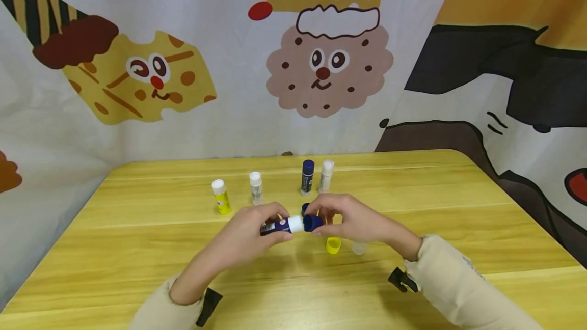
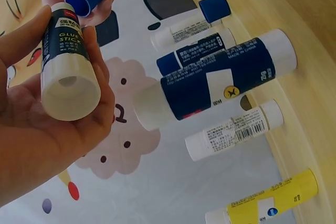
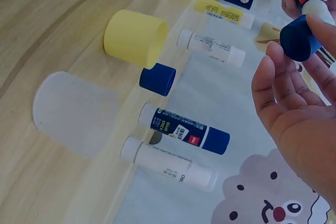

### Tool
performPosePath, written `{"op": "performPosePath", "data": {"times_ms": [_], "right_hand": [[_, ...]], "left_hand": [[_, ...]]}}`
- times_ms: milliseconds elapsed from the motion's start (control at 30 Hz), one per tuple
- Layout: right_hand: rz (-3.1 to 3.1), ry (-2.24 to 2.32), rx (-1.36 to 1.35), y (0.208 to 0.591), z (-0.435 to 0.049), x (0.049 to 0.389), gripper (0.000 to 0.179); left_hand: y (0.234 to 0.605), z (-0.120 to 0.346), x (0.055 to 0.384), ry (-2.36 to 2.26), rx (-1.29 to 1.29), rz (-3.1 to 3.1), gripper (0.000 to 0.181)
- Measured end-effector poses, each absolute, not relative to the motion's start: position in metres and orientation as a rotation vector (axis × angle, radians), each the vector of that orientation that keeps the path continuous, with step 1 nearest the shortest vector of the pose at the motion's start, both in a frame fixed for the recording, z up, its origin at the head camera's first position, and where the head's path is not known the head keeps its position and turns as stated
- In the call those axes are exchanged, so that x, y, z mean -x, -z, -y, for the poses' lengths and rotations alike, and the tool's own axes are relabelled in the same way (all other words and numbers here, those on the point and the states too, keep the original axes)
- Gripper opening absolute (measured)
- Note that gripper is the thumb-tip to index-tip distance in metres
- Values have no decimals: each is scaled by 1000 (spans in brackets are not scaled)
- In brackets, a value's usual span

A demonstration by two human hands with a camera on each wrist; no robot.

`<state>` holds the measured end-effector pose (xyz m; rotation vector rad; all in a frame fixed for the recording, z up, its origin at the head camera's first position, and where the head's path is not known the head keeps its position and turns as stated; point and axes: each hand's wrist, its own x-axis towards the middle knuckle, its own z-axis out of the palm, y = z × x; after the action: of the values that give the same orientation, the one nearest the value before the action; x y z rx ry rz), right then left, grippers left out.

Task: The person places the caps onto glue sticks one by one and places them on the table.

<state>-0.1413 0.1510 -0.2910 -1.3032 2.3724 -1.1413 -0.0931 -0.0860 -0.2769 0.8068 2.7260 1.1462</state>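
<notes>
My left hand grips a dark blue and white glue stick, tilted nearly level above the table. Its label shows in the left wrist view, where the glue stick points its white base at the camera. Between thumb and fingers, my right hand pinches a blue cap. The cap's open mouth faces the stick's white top end, very close to it; whether they touch I cannot tell. In the right wrist view the same cap sits at the fingertips.
Standing on the table are a yellow glue stick, two white glue sticks and a capped blue one. The left wrist view adds an uncapped blue glue stick. Loose blue, yellow and translucent caps lie nearby.
</notes>
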Motion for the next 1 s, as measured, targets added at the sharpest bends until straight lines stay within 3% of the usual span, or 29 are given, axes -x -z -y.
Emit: {"op": "performPosePath", "data": {"times_ms": [1000], "right_hand": [[-2404, 1120, 1367, 288, -149, 136, 23]], "left_hand": [[281, 79, 98, -1194, -895, -2642, 15]]}}
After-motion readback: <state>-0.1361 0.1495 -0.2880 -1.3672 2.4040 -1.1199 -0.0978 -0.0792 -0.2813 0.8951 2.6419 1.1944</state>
